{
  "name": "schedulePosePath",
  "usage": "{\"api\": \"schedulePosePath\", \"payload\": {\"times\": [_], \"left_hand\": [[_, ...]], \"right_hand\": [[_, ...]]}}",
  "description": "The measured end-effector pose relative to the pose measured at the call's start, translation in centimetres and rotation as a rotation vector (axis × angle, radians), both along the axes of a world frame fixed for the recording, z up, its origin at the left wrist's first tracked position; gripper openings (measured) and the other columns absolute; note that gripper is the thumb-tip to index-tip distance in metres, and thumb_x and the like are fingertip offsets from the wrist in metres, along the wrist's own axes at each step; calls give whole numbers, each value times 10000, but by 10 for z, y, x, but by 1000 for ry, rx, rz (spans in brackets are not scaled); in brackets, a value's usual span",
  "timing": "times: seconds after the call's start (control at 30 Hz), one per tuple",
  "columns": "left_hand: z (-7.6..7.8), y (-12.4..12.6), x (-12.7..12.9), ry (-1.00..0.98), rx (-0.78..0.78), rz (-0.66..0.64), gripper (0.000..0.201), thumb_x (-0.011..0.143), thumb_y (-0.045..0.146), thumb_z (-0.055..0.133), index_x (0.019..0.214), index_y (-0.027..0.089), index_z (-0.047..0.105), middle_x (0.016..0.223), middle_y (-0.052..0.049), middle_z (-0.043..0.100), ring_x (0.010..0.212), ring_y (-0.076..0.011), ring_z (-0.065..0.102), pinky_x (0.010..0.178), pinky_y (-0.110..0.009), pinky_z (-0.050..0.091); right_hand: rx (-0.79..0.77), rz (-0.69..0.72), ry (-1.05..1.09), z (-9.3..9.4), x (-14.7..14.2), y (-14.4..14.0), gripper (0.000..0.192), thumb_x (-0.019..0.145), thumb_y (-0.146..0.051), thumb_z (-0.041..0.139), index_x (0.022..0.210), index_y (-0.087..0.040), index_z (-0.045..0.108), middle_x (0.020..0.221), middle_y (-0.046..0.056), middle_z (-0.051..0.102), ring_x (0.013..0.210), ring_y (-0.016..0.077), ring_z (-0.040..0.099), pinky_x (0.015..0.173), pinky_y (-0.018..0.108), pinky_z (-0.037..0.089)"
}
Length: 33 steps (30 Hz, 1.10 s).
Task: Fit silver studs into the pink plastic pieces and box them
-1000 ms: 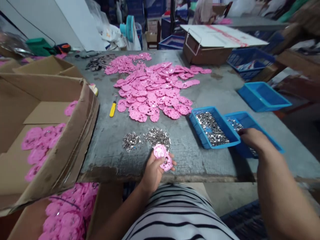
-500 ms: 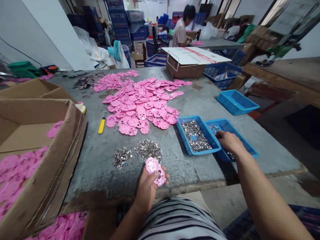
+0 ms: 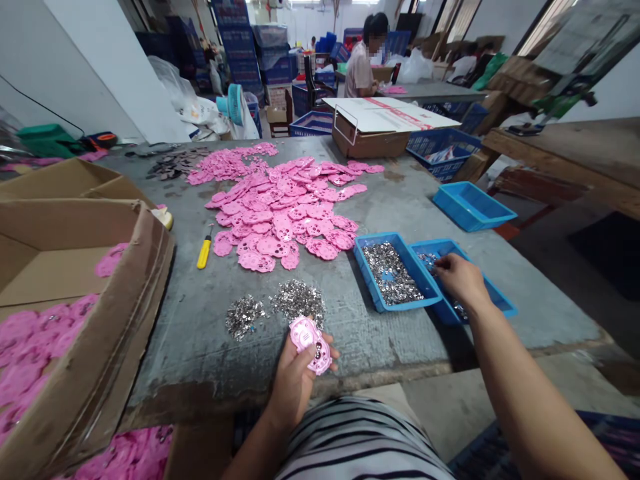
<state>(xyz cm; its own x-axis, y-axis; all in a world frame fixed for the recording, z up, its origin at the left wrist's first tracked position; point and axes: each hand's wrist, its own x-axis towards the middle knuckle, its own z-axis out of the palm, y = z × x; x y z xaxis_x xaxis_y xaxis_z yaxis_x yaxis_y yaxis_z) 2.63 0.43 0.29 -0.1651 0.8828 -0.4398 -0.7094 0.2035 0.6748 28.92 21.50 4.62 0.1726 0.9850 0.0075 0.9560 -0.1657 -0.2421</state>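
Note:
My left hand [image 3: 295, 373] holds a pink plastic casing [image 3: 305, 332] near the table's front edge, thumb pressed on its face, where small shiny metal parts show. In the right-hand blue tray [image 3: 493, 297], my right hand [image 3: 461, 279] is closed in a pinch over small metal pieces [image 3: 428, 261]; whatever is between the fingertips is too small to make out. Beside it, a second blue tray [image 3: 364, 270] holds many silvery metal pieces [image 3: 393, 267]. Two small heaps of metal pieces, a larger one [image 3: 299, 300] and a smaller one [image 3: 244, 316], lie just beyond my left hand.
A big pile of pink casings [image 3: 280, 213] covers the table's middle. A yellow-handled screwdriver [image 3: 203, 253] lies left of it. An open cardboard box [image 3: 143, 267] with pink parts stands at left. Another blue tray [image 3: 475, 207] sits at right; a person [image 3: 360, 67] works behind.
My right hand has lifted slightly within the right-hand tray, its fingers still pinched. My left hand and the pink casing have stayed nearly in place.

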Motion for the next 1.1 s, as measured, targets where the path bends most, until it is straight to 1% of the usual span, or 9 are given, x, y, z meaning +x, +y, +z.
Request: {"api": "schedulePosePath", "payload": {"times": [0.3, 0.43, 0.5, 0.57, 0.67, 0.77, 0.87, 0.97, 1.1], "left_hand": [[0, 0, -1, 1, 8, -2, 599, 688, 317, 737, 1225, 201, 499, 865, -52, 688, 726, -210, 659, 605, -314, 502], [0, -1, -1, 11, 3, -1, 564, 682, 311, 741, 1188, 200, 519, 869, -50, 684, 734, -215, 663, 607, -318, 507], [1, -1, 0, 26, -8, -1, 532, 677, 305, 746, 1148, 194, 526, 865, -48, 683, 724, -210, 659, 598, -313, 507], [5, 0, 3, 54, -16, 0, 519, 665, 299, 753, 1118, 190, 524, 849, -41, 679, 701, -195, 650, 578, -297, 501], [13, 4, 7, 137, -22, 6, 503, 650, 286, 758, 1080, 183, 516, 804, -24, 667, 650, -166, 627, 539, -266, 486], [20, 8, 11, 217, -17, 31, 494, 665, 280, 739, 1083, 181, 493, 780, -15, 656, 624, -156, 621, 507, -250, 480], [23, 10, 13, 248, -17, 58, 529, 653, 274, 744, 1100, 183, 476, 777, -7, 647, 607, -156, 626, 482, -242, 479], [23, 10, 11, 239, -35, 81, 553, 600, 266, 780, 1059, 184, 482, 740, 10, 626, 573, -147, 617, 439, -221, 457], [22, 9, 9, 193, -76, 75, 583, 536, 284, 822, 1003, 181, 487, 682, 31, 599, 513, -130, 578, 384, -211, 434]], "right_hand": [[37, -54, 171, 5, -1, -2, 74, 746, -232, 562, 691, -207, 605, 771, 81, 686, 809, 256, 627, 701, 332, 424], [232, -161, 499, 12, -1, -6, 38, 662, -227, 608, 663, -200, 582, 718, 49, 649, 719, 207, 596, 678, 324, 439], [281, -138, 733, 16, -6, -14, 139, 613, -293, 669, 688, -200, 598, 677, 27, 629, 642, 178, 564, 606, 306, 439], [255, -18, 915, 20, -19, -28, 260, 559, -382, 737, 705, -203, 618, 650, 14, 621, 587, 155, 535, 544, 285, 428], [120, 291, 1004, 22, -54, -60, 290, 579, -438, 768, 680, -201, 634, 645, 14, 636, 575, 142, 538, 539, 275, 436], [34, 650, 958, 17, -92, -92, 203, 737, -383, 692, 677, -197, 637, 654, 11, 641, 609, 141, 571, 583, 273, 455], [15, 913, 836, 9, -116, -112, 151, 849, -279, 603, 724, -199, 632, 716, 18, 650, 673, 138, 597, 617, 260, 459], [-12, 1062, 735, 1, -126, -120, 104, 879, -211, 567, 801, -202, 635, 774, 27, 653, 721, 135, 609, 640, 249, 464], [-53, 1103, 650, -3, -128, -123, 81, 847, -145, 598, 802, -199, 639, 751, 13, 631, 676, 128, 592, 605, 233, 442]]}}
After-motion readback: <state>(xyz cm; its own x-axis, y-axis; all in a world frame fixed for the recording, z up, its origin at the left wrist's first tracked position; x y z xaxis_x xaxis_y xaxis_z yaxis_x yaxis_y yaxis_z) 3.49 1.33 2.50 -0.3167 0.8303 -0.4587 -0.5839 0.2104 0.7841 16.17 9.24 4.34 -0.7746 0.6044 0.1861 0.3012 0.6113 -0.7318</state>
